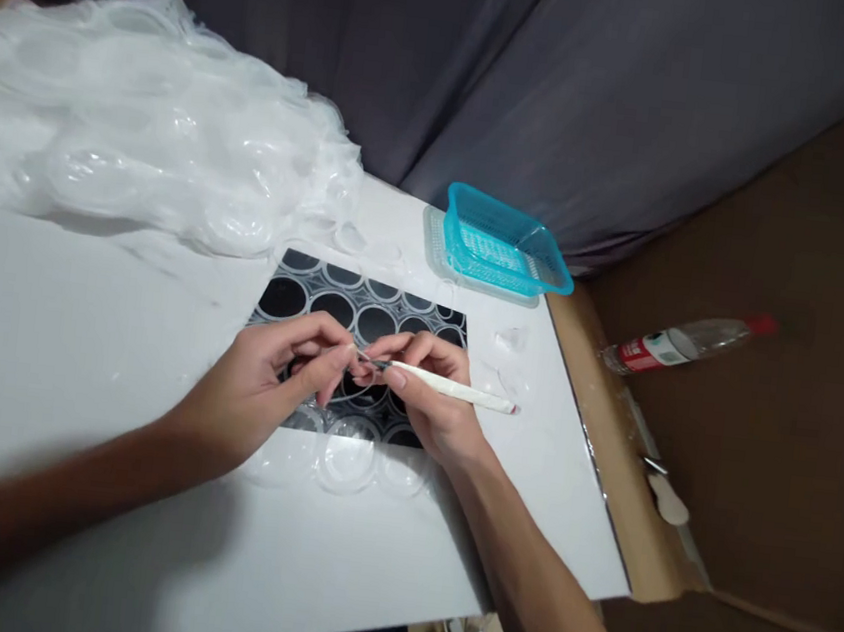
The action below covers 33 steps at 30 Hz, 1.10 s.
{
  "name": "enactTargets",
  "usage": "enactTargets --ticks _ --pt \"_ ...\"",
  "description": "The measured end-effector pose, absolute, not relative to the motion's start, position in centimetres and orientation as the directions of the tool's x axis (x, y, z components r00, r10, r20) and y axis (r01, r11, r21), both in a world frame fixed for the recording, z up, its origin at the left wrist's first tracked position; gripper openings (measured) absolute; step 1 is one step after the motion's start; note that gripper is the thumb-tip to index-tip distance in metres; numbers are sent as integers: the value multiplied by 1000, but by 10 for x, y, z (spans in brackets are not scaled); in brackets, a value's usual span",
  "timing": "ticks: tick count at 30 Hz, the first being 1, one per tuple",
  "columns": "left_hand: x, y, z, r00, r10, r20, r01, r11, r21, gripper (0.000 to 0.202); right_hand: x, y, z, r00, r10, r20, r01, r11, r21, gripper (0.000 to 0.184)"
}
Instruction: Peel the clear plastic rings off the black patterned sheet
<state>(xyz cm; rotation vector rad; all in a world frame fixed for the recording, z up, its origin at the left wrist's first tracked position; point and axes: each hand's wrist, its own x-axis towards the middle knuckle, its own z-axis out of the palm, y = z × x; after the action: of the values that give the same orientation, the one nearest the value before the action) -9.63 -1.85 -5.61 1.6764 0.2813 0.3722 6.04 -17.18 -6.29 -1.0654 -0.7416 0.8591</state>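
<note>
My left hand (295, 373) pinches the edge of a thin, clear plastic ring (354, 395) between thumb and fingertips. My right hand (434, 388) is closed around a slim white pen-shaped tool (459, 389) with a dark tip. That tip meets the ring at my left fingertips; its exact kind cannot be made out. Both hands are above a black rectangular mat (335, 279). A clear plastic sheet with round shapes (348, 457) lies over the mat and reaches past its near edge. My hands hide part of both.
A large heap of clear moulded plastic sheets (184, 140) fills the back left. A blue basket (508, 250) stands at the back right, with plastic scraps (511, 340) nearer. Beyond the white table's (108, 504) right edge are a bottle (679, 345) and a white-handled tool (669, 501).
</note>
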Motion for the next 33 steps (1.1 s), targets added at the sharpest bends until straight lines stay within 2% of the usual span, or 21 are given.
enactTargets --ticks 8,14,19,33 --pt "-99 -24 -53 884 457 103 -37 -153 988 23 49 -179 -60 472 881 37 -320 210 -924 40" --pt "-98 -26 -54 891 448 72 -38 -84 996 22 48 -181 -57 454 891 28 -346 205 -915 34" --pt "-98 -27 -54 896 439 67 -40 -71 997 20 47 -182 -57 474 880 -10 -333 169 -928 39" --pt "-103 -29 -52 906 398 146 -96 -143 985 24 47 -182 -60 434 899 56 -370 234 -899 25"
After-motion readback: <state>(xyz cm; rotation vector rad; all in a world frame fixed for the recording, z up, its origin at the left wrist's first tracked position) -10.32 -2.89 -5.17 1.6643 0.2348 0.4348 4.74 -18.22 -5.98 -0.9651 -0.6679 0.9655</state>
